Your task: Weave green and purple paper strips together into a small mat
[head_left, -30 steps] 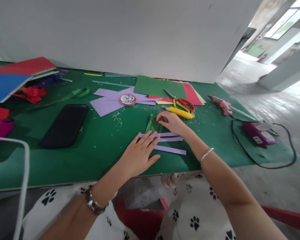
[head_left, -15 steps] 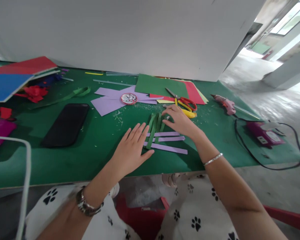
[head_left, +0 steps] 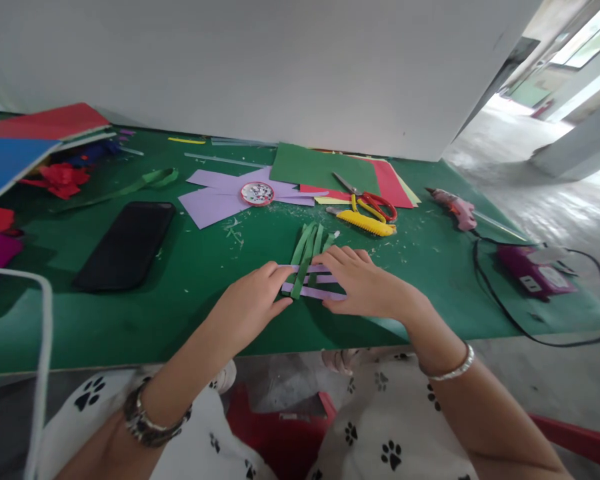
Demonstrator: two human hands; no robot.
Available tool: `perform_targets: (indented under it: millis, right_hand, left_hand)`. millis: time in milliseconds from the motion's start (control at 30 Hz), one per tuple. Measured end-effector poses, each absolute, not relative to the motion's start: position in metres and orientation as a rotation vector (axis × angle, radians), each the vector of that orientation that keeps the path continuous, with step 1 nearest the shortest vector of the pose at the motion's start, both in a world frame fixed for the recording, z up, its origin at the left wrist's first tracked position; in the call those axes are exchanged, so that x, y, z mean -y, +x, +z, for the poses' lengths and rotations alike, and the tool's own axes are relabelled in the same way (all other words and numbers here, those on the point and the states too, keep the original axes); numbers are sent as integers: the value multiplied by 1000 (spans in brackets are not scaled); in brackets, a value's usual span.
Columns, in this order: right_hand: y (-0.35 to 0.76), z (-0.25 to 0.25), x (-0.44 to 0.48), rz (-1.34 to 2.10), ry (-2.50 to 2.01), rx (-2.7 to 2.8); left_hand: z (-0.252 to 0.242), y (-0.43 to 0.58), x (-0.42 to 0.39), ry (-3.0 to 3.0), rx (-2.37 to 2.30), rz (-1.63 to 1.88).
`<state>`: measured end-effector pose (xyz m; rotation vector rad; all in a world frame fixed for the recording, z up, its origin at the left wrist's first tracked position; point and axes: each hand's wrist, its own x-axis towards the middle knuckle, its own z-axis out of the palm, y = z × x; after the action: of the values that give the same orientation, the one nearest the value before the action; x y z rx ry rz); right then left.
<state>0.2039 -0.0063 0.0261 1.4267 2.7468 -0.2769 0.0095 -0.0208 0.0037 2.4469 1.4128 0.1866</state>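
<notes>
Several green paper strips point(head_left: 305, 260) lie on the table, crossed by purple paper strips point(head_left: 320, 292) in a loose weave. My left hand point(head_left: 253, 300) is at the left ends of the purple strips, its index finger on the upper one and its thumb by the lowest. On the other side, my right hand point(head_left: 367, 283) grips the purple strips between fingers and thumb and hides their right ends. Just behind the hands lie a yellow-handled cutter point(head_left: 367, 223) and red-handled scissors point(head_left: 380, 205).
A black phone point(head_left: 125, 247) lies to the left. Purple sheets point(head_left: 210, 208) with a small round dish point(head_left: 257, 193) and a green sheet point(head_left: 325, 168) are at the back. At right are a pink glue gun point(head_left: 455, 208), its black cord and a magenta box point(head_left: 535, 270).
My right hand has come down from the green strips' upper ends onto the purple strips' right side. My left hand has turned from lying flat to holding their left ends.
</notes>
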Motion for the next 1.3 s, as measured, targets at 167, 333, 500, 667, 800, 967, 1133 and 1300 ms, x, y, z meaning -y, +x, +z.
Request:
perform_targets:
  millis: [167, 333, 500, 667, 800, 967, 1133, 1300]
  right_hand:
    - [200, 23, 4, -359, 1381, -2795]
    - [197, 24, 2, -436, 1364, -2815]
    - [200, 27, 1, -476, 1359, -2825]
    - [201, 26, 1, -424, 1377, -2810]
    - [200, 24, 1, -411, 1379, -2824]
    - [197, 24, 2, -380, 1382, -2813]
    - [194, 23, 3, -337, 1362, -2819]
    - [195, 23, 2, -331, 1351, -2822]
  left_hand:
    - [-2, 12, 22, 2414, -1417, 303]
    - [-2, 12, 22, 2407, -1406, 317]
    - [-1, 12, 19, 2402, -1441, 307]
    - [-5, 12, 19, 2448, -1446, 370]
    - [-6, 16, 19, 2498, -1498, 367]
    - [-7, 18, 19, 2579, -1520, 352]
    - [-10, 17, 19, 2625, -1477, 372]
    - [-9, 15, 19, 2625, -1477, 353]
